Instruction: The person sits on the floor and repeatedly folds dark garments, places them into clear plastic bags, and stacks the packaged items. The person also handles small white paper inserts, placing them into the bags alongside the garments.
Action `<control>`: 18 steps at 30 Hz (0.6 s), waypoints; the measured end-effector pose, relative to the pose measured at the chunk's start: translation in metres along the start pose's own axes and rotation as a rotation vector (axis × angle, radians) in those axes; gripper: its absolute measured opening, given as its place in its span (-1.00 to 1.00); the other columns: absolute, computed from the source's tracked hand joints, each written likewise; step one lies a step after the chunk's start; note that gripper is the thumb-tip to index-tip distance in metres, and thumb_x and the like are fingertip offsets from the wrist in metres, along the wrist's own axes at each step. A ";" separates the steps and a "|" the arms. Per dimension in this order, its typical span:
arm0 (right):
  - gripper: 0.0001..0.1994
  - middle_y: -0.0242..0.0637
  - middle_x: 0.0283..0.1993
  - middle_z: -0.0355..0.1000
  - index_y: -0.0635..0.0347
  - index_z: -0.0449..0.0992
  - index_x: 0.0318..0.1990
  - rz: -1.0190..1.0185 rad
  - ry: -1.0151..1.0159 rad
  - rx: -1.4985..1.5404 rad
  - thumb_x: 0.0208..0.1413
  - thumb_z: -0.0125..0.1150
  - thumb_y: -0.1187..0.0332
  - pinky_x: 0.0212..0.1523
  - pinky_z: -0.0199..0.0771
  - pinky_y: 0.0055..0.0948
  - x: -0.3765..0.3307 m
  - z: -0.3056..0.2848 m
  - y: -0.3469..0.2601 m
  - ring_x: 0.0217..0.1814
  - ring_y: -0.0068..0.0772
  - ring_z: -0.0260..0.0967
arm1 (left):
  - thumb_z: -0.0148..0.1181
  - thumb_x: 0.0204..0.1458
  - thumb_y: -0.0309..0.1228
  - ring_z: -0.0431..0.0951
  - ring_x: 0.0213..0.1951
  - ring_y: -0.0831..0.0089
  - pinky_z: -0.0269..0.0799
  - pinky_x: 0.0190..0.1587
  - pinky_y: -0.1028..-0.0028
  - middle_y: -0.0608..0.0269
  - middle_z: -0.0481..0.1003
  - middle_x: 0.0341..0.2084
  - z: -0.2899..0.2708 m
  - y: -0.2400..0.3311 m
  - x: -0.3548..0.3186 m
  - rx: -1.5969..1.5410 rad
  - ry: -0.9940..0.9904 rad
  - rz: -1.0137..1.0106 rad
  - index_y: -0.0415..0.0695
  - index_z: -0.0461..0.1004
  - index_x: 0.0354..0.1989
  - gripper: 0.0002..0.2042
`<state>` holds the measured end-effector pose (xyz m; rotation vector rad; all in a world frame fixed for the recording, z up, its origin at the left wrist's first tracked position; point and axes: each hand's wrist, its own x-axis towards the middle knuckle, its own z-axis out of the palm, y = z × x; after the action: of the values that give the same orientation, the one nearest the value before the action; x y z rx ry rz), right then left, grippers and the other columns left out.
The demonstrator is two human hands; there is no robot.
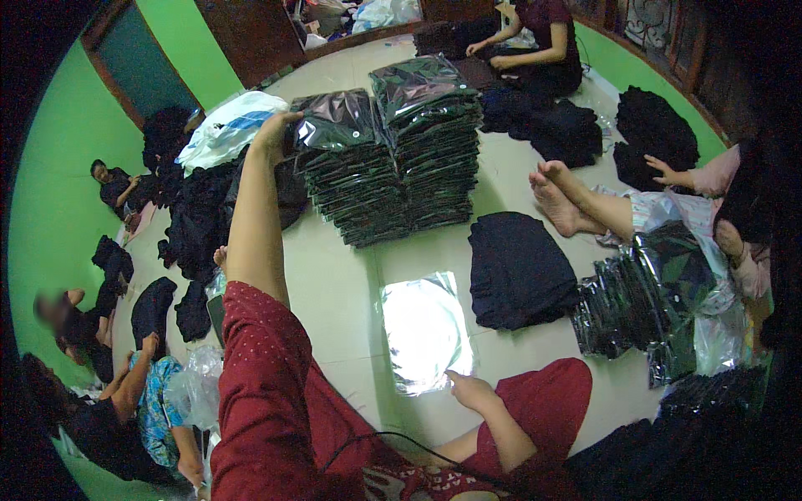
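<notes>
My left arm reaches far forward, and my left hand point(274, 136) is at the outer corner of the left stack of dark garments in clear plastic bags point(349, 179). The thumb side shows at the top bag's edge; the other fingers are mostly hidden, so its grip is unclear. A second, slightly taller stack of bagged garments point(434, 138) stands against it on the right. Close to my lap, a shiny clear plastic bag point(424, 330) lies flat on the floor, glaring with light. My right hand point(473, 391) is closed at its near right corner, fingertips on the plastic.
A folded dark garment pile point(520, 271) lies right of the plastic bag. Further right are more bagged garments point(622, 301) and a seated person's bare feet point(564, 200). Dark cloth heaps point(196, 225) and other seated people line the left. Another person point(543, 50) works at the back.
</notes>
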<state>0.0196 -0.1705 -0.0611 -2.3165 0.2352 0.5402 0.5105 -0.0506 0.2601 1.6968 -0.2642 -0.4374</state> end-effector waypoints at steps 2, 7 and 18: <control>-0.58 0.06 -0.22 0.41 0.11 0.19 0.13 -0.023 0.009 0.003 0.06 -0.12 0.37 -0.19 0.34 -0.08 -0.001 0.001 -0.005 -0.18 0.04 0.38 | 0.09 -0.04 -0.32 0.44 -0.51 0.39 0.41 -0.42 0.37 0.24 0.46 -0.50 0.001 0.002 0.005 0.078 0.103 -0.018 -0.16 0.40 -0.36 -0.83; -0.58 0.06 -0.20 0.40 0.12 0.18 0.12 -0.070 0.024 0.004 0.06 -0.13 0.38 -0.18 0.33 -0.07 -0.001 -0.002 -0.010 -0.19 0.03 0.38 | 0.14 -0.08 -0.29 0.47 -0.54 0.41 0.42 -0.46 0.37 0.16 0.49 -0.46 0.005 -0.002 0.022 0.160 0.113 0.028 -0.26 0.42 -0.35 -0.74; -0.60 0.05 -0.15 0.40 0.13 0.20 0.10 -0.006 -0.021 -0.058 0.07 -0.25 0.40 -0.17 0.34 -0.06 -0.003 -0.007 -0.013 -0.15 0.02 0.38 | 0.12 -0.10 0.03 0.26 0.10 -0.03 0.15 0.11 0.32 -0.35 0.23 0.02 0.004 -0.016 0.030 0.787 0.315 0.278 -0.46 0.12 0.10 -0.21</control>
<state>0.0235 -0.1661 -0.0469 -2.3653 0.2044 0.5750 0.5347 -0.0638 0.2398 2.4133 -0.4719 0.1816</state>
